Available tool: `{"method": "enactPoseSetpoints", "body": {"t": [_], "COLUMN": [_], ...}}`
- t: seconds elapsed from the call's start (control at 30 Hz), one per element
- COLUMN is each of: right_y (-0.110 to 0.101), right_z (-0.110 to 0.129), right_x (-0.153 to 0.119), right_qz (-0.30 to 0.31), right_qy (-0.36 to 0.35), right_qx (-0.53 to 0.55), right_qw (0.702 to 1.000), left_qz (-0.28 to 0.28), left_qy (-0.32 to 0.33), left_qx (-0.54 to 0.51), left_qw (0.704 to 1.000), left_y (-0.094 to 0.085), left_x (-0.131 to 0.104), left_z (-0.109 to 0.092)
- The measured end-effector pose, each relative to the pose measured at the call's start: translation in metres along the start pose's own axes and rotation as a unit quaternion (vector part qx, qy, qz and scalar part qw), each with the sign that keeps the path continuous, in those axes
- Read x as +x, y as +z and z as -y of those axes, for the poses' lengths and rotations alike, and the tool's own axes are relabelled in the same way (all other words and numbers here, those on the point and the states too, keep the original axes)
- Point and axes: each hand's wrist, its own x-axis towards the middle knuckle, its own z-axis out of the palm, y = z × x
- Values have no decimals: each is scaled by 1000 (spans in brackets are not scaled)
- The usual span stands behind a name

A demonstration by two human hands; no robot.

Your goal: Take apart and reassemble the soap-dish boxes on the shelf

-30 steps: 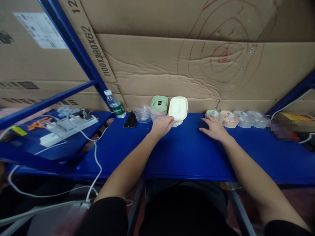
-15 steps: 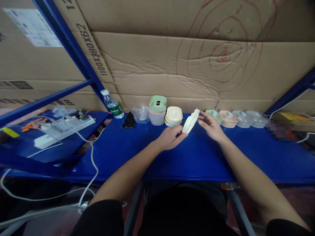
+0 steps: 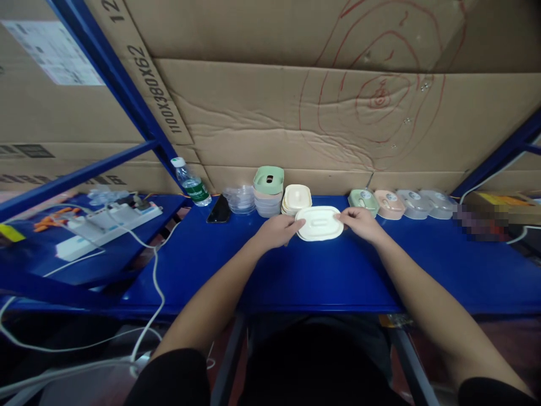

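Pinching a cream lid (image 3: 320,223) at opposite ends with left hand (image 3: 276,231) and right hand (image 3: 362,223) — probably for steadiness — over the blue worktop (image 3: 321,276), just in front of the cream stack (image 3: 298,197), seemingly set close for easy reach.

Soft, muted light; outer edges blurred, stretched.
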Motion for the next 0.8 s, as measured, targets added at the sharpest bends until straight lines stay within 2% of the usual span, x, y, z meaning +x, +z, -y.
{"method": "enactPoseSetpoints", "body": {"t": [0.1,0.2,0.27,0.3,0.33,0.4,0.5,0.57,0.63,0.7,0.8], "right_y": [3,9,13,15,15,15,14,13,12,13,13], "right_z": [-1,-1,1,2,4,7,8,7,5,4,3], "right_x": [-1,-2,-2,-3,-3,-4,-4,-4,-3,-3,-3], "right_qz": [73,154,180,183,183,189,195,196,198,197,196], "right_qy": [10,-4,-5,-2,2,5,3,1,0,-2,-7], "right_qx": [-77,-217,-308,-337,-352,-355,-343,-337,-331,-328,-330], "right_qw": [994,964,934,924,918,915,919,921,923,924,924], "left_qz": [95,186,207,198,172,80,-128,-280,-405,-471,-466], "left_qy": [-52,-71,-55,-38,-15,28,52,57,72,72,32], "left_qx": [59,98,98,99,105,128,130,116,106,97,72], "left_qw": [992,975,972,975,979,988,982,951,905,874,881], "left_y": [-3,2,7,9,11,13,7,-1,-10,-17,-24], "left_x": [1,4,6,7,8,10,10,10,9,9,14], "left_z": [2,6,10,12,14,17,17,16,17,22,35]}}
